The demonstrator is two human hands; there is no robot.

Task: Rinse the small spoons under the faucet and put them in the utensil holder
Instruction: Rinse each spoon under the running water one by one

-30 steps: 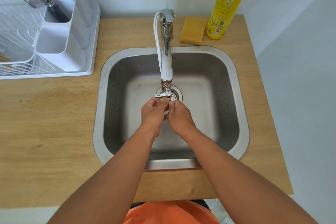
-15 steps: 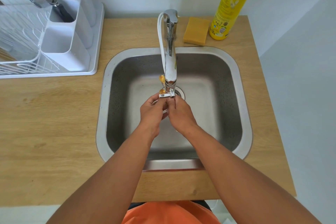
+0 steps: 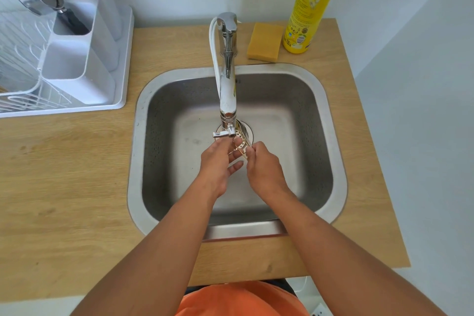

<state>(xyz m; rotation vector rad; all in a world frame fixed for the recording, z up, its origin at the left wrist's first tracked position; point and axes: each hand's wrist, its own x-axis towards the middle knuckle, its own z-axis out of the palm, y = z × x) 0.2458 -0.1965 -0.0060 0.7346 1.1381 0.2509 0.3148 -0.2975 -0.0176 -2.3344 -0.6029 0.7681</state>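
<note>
the small spoons [image 3: 239,148] sit between the two hands, just below the faucet [image 3: 227,90] spout and above the drain of the sink [image 3: 331,120]; they show as thin pale-gold handles crossing each other, and how many there are cannot be told. the right hand [image 3: 264,167] is just to the right of them, its fingers curled in and pinching the handles at the fingertips, knuckles up. the left hand [image 3: 218,164] is just to their left, palm turned toward the right hand, fingers fairly straight and loosely spread, with the fingertips touching the spoons from the side. both forearms reach forward from the near edge of the sink and converge over the basin. the utensil holder [image 3: 77,59] stands well apart, far to the left of the left hand and further back, on the counter [image 3: 64,174], already with some metal utensils in it.
</note>
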